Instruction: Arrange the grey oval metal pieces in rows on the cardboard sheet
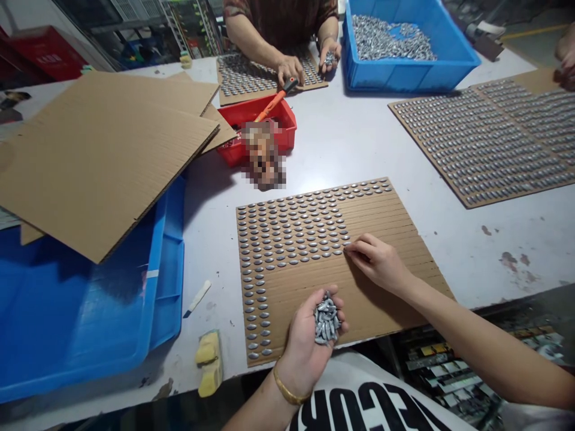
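Step in hand looked like laying metal pieces [327, 320] on the cardboard [300, 296]. Right hand [380, 262]: fingertips pressed together at a row's right end (couldn't tell if they pinched a piece). Left hand [307, 332] cupped the loose pile, fingers curled. Next move probably called for another from there. Laid ones' long axes ran left-right; loose ones pointed every way.

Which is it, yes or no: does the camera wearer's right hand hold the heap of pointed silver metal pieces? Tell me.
No, the heap lies in the cupped left hand.
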Tool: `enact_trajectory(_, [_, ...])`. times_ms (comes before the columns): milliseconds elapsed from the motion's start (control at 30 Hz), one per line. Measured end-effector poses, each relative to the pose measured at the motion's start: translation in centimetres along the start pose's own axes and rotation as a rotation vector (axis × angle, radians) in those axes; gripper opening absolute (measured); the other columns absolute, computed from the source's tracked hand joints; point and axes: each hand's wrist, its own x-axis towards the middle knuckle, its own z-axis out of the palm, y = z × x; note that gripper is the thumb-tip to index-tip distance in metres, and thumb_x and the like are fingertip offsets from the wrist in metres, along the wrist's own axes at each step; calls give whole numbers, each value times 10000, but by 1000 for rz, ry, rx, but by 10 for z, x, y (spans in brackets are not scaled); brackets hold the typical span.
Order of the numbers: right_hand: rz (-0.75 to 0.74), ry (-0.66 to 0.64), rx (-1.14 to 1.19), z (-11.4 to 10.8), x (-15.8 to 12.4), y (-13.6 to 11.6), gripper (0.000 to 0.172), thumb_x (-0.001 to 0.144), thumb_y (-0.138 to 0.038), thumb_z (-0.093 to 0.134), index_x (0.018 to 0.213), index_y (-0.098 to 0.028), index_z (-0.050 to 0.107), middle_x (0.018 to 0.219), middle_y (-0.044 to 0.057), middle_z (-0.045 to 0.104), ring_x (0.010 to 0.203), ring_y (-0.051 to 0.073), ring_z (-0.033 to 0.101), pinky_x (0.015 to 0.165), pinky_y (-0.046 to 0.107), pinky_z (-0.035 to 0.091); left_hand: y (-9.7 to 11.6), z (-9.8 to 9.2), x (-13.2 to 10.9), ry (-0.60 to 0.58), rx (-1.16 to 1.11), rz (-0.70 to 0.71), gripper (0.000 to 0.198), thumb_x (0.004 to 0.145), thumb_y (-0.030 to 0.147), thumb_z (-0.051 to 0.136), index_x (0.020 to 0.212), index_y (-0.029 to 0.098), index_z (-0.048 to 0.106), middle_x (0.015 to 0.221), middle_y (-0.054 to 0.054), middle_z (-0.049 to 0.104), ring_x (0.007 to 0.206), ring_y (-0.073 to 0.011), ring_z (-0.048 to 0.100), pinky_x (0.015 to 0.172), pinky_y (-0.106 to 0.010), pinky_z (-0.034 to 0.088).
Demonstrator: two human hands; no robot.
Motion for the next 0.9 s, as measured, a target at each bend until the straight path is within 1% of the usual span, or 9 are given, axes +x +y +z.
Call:
enact_trajectory(133, [-18, 11, -27, 0, -4, -1, 201, 927, -257, 450, 971, -216, 641, 884, 64, 607, 764, 166, 598, 693, 289, 488, 2, -3, -4, -16, -12, 25, 255, 827, 225, 539, 1024, 97, 639, 797, -59, 634, 623, -130, 596, 547, -240, 485])
enact_trajectory(267, [-6, 30, 62, -6, -10, -24, 232, 911, -260, 493, 1106, -230, 614, 975, 79, 612, 860, 192, 608, 747, 317, 502, 4, -8, -7, -29, 3, 56, 289, 819, 221, 543, 1063, 93, 630, 823, -69, 637, 638, -134, 594, 553, -243, 481])
enact_trajectory(333, [-35, -48, 170, -9, -12, -44, 266, 901, -268, 513, 1149, -241, 605, 1039, 88, 603, 939, 208, 595, 797, 339, 506, 4, -10, -9, -43, -3, 63, 283, 816, 229, 553, 1056, 97, 628, 824, -68, 637, 632, -133, 591, 545, -244, 477])
enact_trajectory(433, [-85, -265, 359, -8, -11, -73, 254, 906, -251, 501, 1128, -247, 626, 1083, 90, 592, 1016, 209, 568, 862, 359, 500, 5, -13, -11, -32, -33, 58, 205, 811, 222, 553, 961, 103, 627, 761, -52, 626, 602, -134, 587, 529, -249, 475])
enact_trajectory(567, [-6, -408, 534, -2, -5, -94, 184, 900, -211, 511, 985, -236, 673, 1058, 70, 596, 1023, 190, 564, 895, 364, 488, 6, -24, -16, 0, -38, 83, 177, 813, 221, 547, 920, 99, 619, 724, -50, 622, 589, -138, 588, 533, -263, 487])
enact_trajectory(667, [71, -502, 687, 4, 0, -104, 135, 886, -219, 537, 920, -218, 668, 1041, 62, 595, 993, 177, 578, 879, 341, 496, 7, -34, -23, -8, -32, 125, 164, 807, 220, 556, 906, 104, 618, 704, -42, 613, 574, -138, 582, 509, -262, 478])
enact_trajectory(767, [123, -561, 817, 10, 4, -118, 111, 875, -264, 561, 845, -193, 640, 1014, 62, 598, 927, 164, 597, 805, 305, 520, 10, -42, -31, -25, -21, 164, 130, 800, 220, 578, 875, 120, 615, 671, -25, 596, 544, -134, 568, 488, -259, 464])
enact_trajectory(833, [142, -550, 838, 16, 5, -128, 145, 877, -305, 559, 813, -185, 611, 989, 61, 605, 857, 153, 601, 729, 282, 529, 13, -46, -35, -34, -33, 190, 120, 798, 220, 591, 871, 128, 613, 669, -18, 592, 535, -126, 561, 487, -253, 456])
enact_trajectory(900, [170, -510, 844, 22, 4, -139, 170, 900, -340, 522, 852, -189, 583, 955, 54, 614, 762, 132, 588, 664, 267, 526, 16, -51, -39, -33, -62, 215, 126, 798, 222, 602, 885, 133, 612, 687, -16, 597, 543, -119, 558, 491, -247, 454])
